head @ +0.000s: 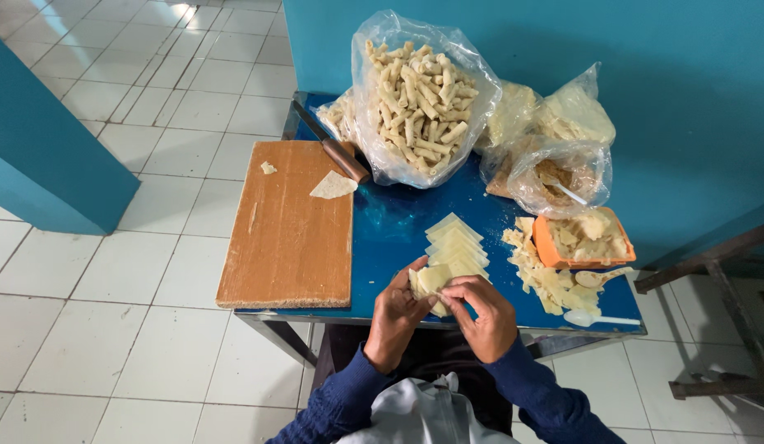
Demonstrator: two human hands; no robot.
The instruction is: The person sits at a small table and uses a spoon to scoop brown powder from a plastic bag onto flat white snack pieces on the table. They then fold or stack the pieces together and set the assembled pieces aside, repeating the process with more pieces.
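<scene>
Grasping one dough sheet at lower centre: left hand and right hand, fingers pinched on it; sheet stack just above.

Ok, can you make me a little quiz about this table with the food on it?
1. True or false: the knife lies with its handle on the wooden board.
2. What do both hands, the left hand and the right hand, hold together? A) a spoon B) a pale dough piece C) a bag
3. Fill in: the big clear bag is full of rolled ____.

Key:
1. True. The handle end rests on the board's far right corner.
2. B. The fingers of both hands pinch it at the near edge of the blue table, next to the stack of flat sheets.
3. Sticks, pale and short.
</scene>
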